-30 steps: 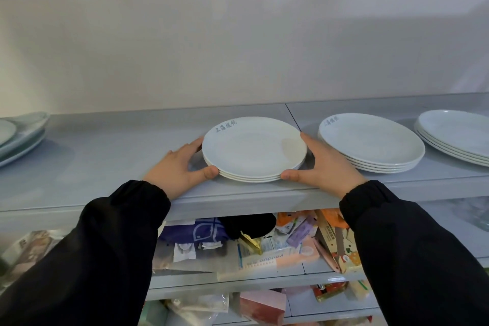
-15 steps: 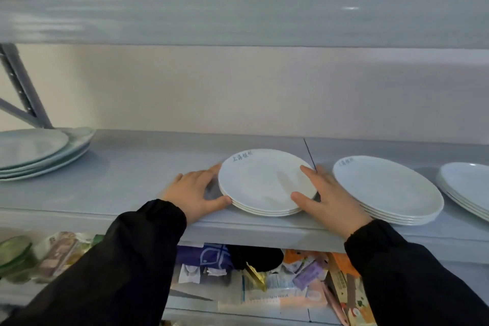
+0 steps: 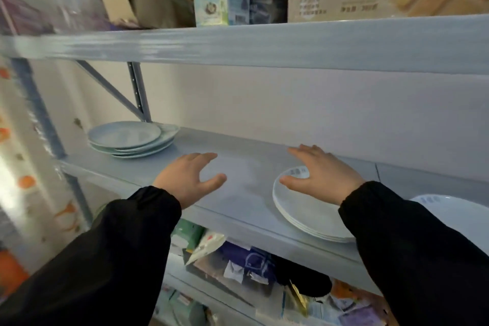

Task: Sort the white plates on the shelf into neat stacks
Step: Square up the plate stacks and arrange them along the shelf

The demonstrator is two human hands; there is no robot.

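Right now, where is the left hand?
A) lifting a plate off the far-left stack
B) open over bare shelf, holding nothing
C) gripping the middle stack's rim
B: the left hand is spread open over the bare shelf, between the far-left stack and the middle stack, touching no plate.

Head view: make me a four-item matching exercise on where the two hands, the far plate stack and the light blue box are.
Things:
1 left hand
2 right hand
3 uneven plate stack
4 light blue box

Places:
a on the upper shelf
b over the neat plate stack, fingers spread
c far left of the plate shelf
d over a bare part of that shelf, holding nothing

Pairs: 1-d; 2-b; 3-c; 4-a
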